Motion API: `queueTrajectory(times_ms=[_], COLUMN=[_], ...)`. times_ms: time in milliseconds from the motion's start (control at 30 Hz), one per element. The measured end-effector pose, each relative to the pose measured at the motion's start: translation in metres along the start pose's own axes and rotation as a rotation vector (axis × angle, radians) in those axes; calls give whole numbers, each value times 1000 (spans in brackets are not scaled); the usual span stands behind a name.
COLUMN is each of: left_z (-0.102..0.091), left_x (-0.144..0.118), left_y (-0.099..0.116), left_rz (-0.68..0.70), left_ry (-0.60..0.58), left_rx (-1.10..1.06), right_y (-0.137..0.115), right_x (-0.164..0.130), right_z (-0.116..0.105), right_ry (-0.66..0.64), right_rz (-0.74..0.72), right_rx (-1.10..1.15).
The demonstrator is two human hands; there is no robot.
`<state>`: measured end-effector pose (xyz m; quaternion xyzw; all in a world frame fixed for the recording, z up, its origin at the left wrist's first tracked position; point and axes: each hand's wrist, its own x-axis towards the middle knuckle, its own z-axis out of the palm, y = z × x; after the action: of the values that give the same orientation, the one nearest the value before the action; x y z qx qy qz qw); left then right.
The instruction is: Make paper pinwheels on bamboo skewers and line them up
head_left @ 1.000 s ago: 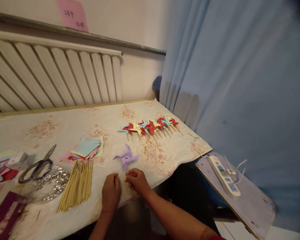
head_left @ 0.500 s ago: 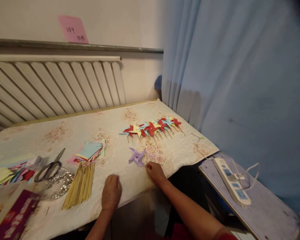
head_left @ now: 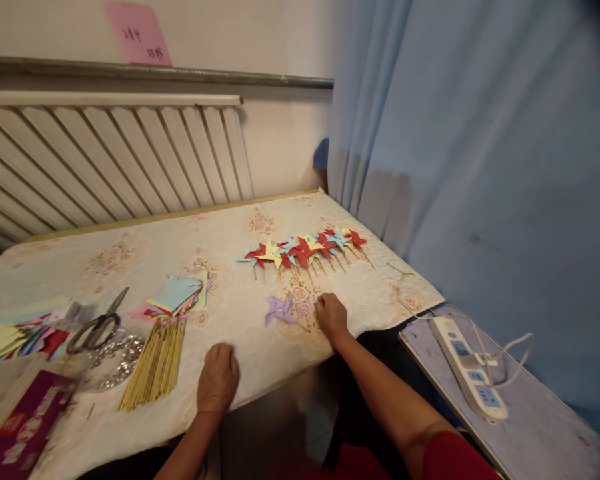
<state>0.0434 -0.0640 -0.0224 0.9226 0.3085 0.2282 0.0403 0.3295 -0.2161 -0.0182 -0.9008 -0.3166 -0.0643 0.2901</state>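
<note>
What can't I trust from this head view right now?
- Right hand: its grip on the purple pinwheel stick is hidden under the fingers.
- Left hand: palm down on the table; anything beneath is hidden.
- Pink note: writing too small to read.
- Red box: cut off by the frame edge.

Dim, warm indoor lighting; soft shadows at lower centre of frame, mild blur at lower left, wide-angle bending at edges.

one purple pinwheel [head_left: 279, 309], one scissors [head_left: 96, 326], two hands.
</note>
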Motion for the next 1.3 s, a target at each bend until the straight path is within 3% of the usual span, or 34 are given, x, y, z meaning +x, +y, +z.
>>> queueTrajectory(times_ms=[133,333,900,1300], left_z=[0,0,-2,-1], left_x=[0,0,0,0], left_y=[0,-1,2,1], left_rz=[3,6,-17,-29], left_ry=[-7,-17,-6,-31], left_rx=[1,1,-15,-16], right_y=[6,2,0,2], right_x=[19,32,34,36], right_z=[9,18,13,16], right_ry=[68,56,-21,19], right_rz=[16,-10,40,55], right_rx=[-96,-172,-196,-196])
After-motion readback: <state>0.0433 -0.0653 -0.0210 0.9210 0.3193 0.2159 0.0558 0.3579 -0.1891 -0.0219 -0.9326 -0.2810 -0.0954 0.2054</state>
